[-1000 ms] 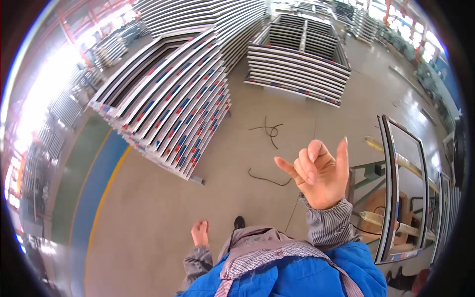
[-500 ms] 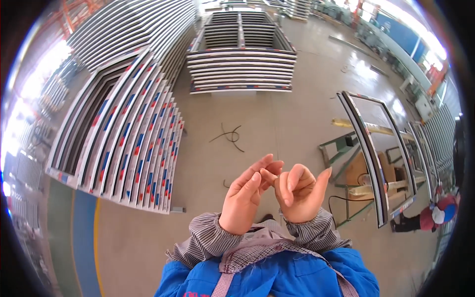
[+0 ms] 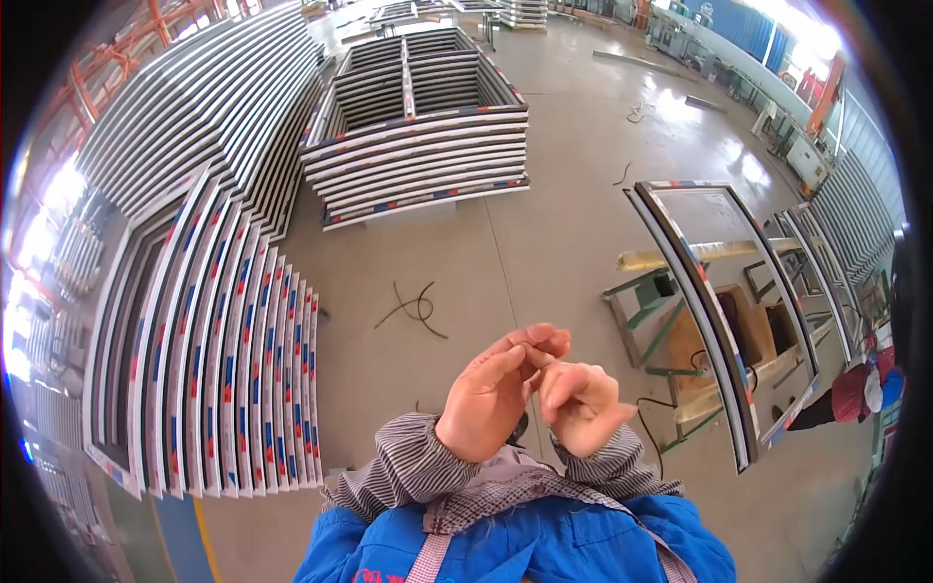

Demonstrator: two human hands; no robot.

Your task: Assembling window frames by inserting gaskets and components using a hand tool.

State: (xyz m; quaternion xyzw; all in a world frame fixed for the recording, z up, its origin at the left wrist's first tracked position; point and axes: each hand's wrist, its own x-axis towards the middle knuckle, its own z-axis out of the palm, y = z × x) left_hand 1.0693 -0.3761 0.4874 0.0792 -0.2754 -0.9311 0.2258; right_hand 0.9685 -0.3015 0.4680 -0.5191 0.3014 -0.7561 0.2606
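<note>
In front of my chest both bare hands meet. The thumb and fingers of my left hand (image 3: 486,394) are closed around one finger of my right hand; whether anything small lies between them is hidden. My right hand (image 3: 583,403) is turned palm up, its thumb stretched out and its other fingers loosely curled, with nothing visible in the palm. Nearest on the right, a dark rectangular frame (image 3: 702,321) with a light edge leans upright on a green stand (image 3: 643,309). Striped cuffs and a blue garment show below my hands.
A slanted stack of frames (image 3: 228,360) with red and blue marks stands left. Another frame stack (image 3: 423,165) lies ahead. Thin dark strips (image 3: 418,311) lie on the floor. At far right, a person (image 3: 846,398) is near more frames. A wooden box (image 3: 743,325) sits behind the leaning frame.
The view has swung, so the stacks appear farther left. My left hand still grips a finger of my right hand; the right fingers and thumb have shifted and tilted lower.
</note>
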